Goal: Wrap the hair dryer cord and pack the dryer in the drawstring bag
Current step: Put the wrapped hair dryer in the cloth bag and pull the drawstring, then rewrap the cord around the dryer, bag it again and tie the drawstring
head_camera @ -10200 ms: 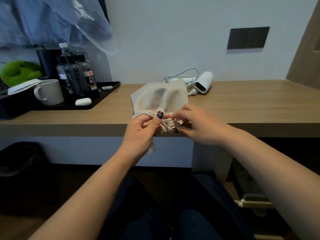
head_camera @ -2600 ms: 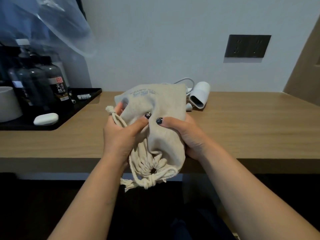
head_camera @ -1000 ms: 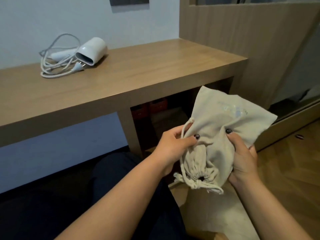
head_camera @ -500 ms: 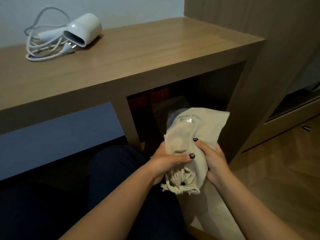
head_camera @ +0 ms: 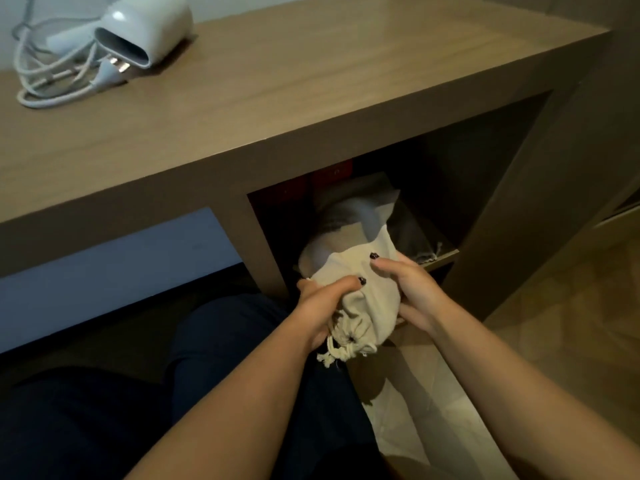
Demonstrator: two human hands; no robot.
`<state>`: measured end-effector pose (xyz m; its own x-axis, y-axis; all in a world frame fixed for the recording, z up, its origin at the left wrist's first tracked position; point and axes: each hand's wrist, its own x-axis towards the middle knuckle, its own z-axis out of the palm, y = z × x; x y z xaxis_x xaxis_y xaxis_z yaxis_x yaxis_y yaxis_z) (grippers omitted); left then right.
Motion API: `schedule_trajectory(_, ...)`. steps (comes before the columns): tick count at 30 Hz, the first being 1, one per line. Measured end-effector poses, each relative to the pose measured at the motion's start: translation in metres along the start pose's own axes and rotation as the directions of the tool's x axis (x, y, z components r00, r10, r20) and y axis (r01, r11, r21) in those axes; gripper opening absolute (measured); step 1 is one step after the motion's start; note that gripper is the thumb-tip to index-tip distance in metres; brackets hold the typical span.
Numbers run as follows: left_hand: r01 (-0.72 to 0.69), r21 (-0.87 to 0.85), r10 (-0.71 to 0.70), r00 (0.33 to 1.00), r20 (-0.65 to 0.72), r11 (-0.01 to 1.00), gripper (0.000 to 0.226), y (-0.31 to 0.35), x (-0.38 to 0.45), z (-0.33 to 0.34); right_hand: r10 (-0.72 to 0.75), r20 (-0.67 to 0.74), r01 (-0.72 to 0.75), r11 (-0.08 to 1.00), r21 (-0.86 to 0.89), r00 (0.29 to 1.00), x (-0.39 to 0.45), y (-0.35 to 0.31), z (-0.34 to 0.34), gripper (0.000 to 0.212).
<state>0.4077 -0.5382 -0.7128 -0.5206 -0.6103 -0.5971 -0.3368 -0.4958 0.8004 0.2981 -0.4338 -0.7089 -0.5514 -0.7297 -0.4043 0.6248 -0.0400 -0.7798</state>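
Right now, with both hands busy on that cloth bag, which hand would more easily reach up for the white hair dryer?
Probably the left hand. The white hair dryer lies at the wooden desk's far left, on that hand's side. The right hand sits further right, and could keep holding the beige cloth drawstring bag.

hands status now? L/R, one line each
Left hand: closed, gripping the drawstring bag near its cinched mouth.
Right hand: closed, fingers curled round the same bag's right side.
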Motion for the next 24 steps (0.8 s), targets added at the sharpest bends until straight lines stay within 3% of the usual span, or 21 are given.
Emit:
schedule_trajectory(3,0.112,-0.257,-0.092,0.992,0.089,0.960,0.087,0.006,0.013,0.004,0.017,0.027,-0.015,0.999,-0.040,1.000,0.016,-0.011,0.001,0.021)
schedule_trajectory(5,0.141,-0.334,-0.097,0.985,0.146,0.932,0.076,0.007,0.021,0.007,0.028,0.003,-0.027,0.992,-0.121,1.000,0.027,-0.015,-0.001,0.020)
schedule_trajectory(7,0.151,-0.342,-0.097,0.980,0.171,0.928,0.060,0.011,0.023,0.012,0.048,-0.077,-0.062,0.980,-0.188,0.996,0.041,-0.014,-0.007,0.024)
schedule_trajectory(10,0.153,-0.345,-0.100,0.981,0.166,0.926,0.030,0.017,0.031,0.020,0.068,-0.224,-0.102,0.984,-0.143,0.972,0.065,-0.008,-0.012,0.042)
schedule_trajectory(11,0.151,-0.361,-0.096,0.981,0.166,0.920,0.027,0.018,0.035,0.022,0.034,-0.321,-0.093,0.981,-0.173,0.946,0.074,-0.005,-0.014,0.044)
schedule_trajectory(12,0.147,-0.384,-0.088,0.982,0.168,0.912,0.027,0.018,0.040,0.024,-0.037,-0.433,-0.116,0.940,-0.320,0.900,0.083,-0.003,-0.016,0.043)
schedule_trajectory(13,0.145,-0.408,-0.084,0.983,0.162,0.901,0.028,0.018,0.042,0.026,-0.131,-0.516,-0.210,0.807,-0.551,0.847,0.091,-0.001,-0.021,0.042)
schedule_trajectory(14,0.140,-0.426,-0.080,0.984,0.157,0.894,0.027,0.018,0.044,0.027,-0.207,-0.520,-0.331,0.569,-0.753,0.829,0.095,0.003,-0.026,0.041)
schedule_trajectory(16,0.124,-0.430,-0.080,0.989,0.121,0.894,0.026,0.016,0.047,0.026,-0.177,-0.391,-0.386,0.064,-0.920,0.903,0.096,0.012,-0.035,0.036)
schedule_trajectory(17,0.117,-0.427,-0.082,0.992,0.101,0.897,0.026,0.015,0.048,0.027,-0.096,-0.344,-0.352,-0.091,-0.932,0.934,0.096,0.017,-0.038,0.034)
schedule_trajectory(19,0.112,-0.431,-0.091,0.993,0.070,0.896,0.027,0.015,0.052,0.027,-0.023,-0.297,-0.295,-0.199,-0.934,0.955,0.096,0.028,-0.043,0.032)
schedule_trajectory(24,0.093,-0.415,-0.098,0.995,0.010,0.905,0.020,0.020,0.062,0.033,-0.216,-0.147,-0.196,-0.222,-0.955,0.965,0.090,0.024,-0.059,0.026)
